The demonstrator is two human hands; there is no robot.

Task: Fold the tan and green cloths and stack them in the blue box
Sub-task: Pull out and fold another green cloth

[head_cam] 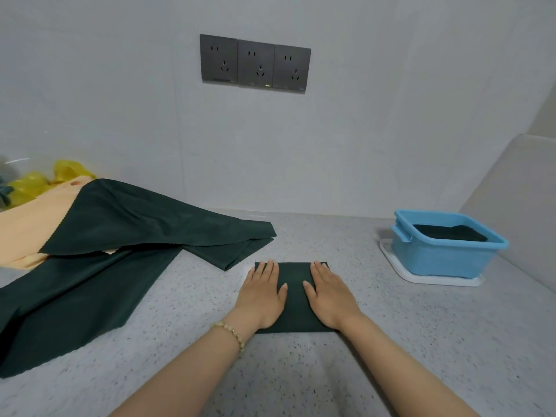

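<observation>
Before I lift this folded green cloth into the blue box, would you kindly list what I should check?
1. Folded cloth flat, edges squared: ok.
2. Left hand and right hand flat on it: ok.
3. Box upright and open: ok.
4. Room above the cloth inside: cannot tell.
5. Path over the counter to the box free: ok.
6. All cloths folded: not ok; loose green cloths and tan cloth wait at left.

Folded cloth between loose cloths and box
</observation>
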